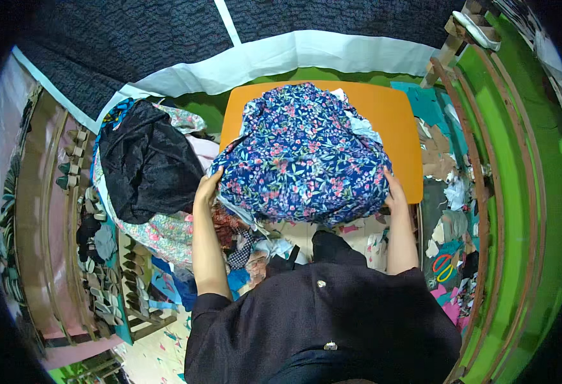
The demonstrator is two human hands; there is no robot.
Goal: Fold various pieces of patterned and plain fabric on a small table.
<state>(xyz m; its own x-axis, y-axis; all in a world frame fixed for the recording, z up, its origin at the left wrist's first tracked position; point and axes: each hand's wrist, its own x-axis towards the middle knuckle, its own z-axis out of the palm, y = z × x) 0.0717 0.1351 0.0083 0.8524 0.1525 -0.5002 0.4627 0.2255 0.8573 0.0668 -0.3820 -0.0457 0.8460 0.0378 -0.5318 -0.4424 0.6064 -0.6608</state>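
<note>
Before me a large piece of dark blue floral fabric (300, 153) spreads over the orange tabletop (404, 153), its near edge hanging past the table's front. My left hand (209, 185) grips its left side, thumb on top, the other fingers mostly hidden under the cloth. At the opposite side my right hand (393, 191) holds the right edge in the same way. Pale cloth shows from under the fabric at its upper right and lower left. Whether the blue fabric is a finished garment I cannot tell.
Left of the table is a heap with black cloth (149, 166) on top and light floral cloth (165, 237) below. Yellow-and-red-handled scissors (444, 267) lie among scraps at the right. Wooden racks (79, 173) with shoes stand left; wooden rails (486, 160) run along the green right wall.
</note>
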